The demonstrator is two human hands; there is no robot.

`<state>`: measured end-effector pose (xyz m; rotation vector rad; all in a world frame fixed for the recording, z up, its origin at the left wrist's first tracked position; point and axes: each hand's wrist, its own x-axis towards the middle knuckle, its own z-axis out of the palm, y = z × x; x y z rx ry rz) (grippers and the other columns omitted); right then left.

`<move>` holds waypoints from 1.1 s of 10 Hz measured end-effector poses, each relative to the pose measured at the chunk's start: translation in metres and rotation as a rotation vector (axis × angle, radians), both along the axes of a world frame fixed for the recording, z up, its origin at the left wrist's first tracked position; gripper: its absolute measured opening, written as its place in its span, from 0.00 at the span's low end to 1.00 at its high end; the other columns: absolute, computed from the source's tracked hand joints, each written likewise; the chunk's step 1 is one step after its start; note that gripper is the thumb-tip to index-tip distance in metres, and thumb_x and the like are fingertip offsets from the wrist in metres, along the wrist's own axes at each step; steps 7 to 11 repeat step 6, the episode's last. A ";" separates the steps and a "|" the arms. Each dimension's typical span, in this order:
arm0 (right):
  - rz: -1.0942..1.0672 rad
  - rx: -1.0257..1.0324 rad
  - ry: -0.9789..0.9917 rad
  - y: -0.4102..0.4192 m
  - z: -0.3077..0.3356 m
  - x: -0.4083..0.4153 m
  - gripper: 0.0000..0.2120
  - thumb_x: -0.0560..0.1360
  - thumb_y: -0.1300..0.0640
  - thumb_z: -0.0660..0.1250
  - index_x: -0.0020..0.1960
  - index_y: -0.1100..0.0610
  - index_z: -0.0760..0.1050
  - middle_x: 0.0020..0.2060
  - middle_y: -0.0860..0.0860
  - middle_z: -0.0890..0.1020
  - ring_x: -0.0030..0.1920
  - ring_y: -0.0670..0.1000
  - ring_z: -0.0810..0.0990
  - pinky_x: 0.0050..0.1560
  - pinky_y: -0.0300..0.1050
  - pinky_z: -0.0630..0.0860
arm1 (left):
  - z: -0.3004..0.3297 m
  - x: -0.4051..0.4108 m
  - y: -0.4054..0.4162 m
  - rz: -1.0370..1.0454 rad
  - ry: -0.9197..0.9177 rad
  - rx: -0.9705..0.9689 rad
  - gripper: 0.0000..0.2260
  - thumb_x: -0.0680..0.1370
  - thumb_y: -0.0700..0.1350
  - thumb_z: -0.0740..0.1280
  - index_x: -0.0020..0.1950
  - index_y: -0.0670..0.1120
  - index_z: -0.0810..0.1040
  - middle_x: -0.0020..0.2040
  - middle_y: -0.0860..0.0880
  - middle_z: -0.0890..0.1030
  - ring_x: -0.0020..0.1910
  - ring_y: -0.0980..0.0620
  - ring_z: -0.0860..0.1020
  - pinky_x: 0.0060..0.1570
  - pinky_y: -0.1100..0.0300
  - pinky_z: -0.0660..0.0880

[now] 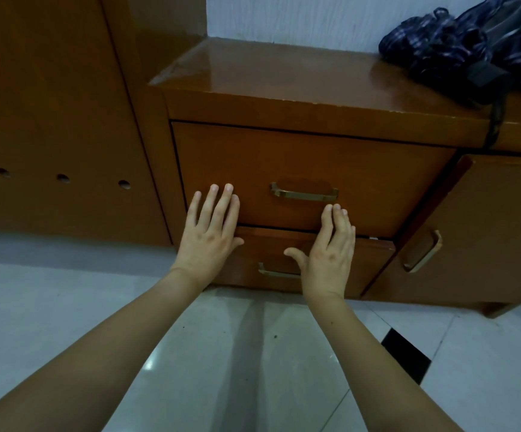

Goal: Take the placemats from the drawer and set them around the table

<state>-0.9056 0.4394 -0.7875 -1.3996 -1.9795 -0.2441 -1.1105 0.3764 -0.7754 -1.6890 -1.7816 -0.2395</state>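
No placemats show; presumably they lie inside the glossy orange-brown wooden upper drawer [312, 179], which sits shut just beyond both sets of fingertips. Its brass bar handle [303, 193] lies just above the right hand [331, 254] and off to the right of the left hand [210, 232]. Both hands are flat and released, fingers straight, grasping nothing. The likely risk: reaching for the lower drawer's brass handle [276, 272], partly hidden under the right hand, and opening the wrong drawer. A dark plaid cloth bundle [471, 42] sits far above the right hand.

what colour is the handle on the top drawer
Brass gold, a metal bar handle on the orange-brown top drawer; seen in the head view.
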 end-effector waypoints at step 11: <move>0.019 -0.194 -0.092 -0.025 0.029 0.003 0.46 0.71 0.44 0.72 0.77 0.63 0.52 0.76 0.60 0.58 0.77 0.57 0.55 0.74 0.59 0.53 | 0.039 0.017 -0.025 0.006 -0.140 -0.151 0.34 0.76 0.54 0.67 0.75 0.38 0.59 0.76 0.38 0.60 0.75 0.39 0.58 0.73 0.42 0.55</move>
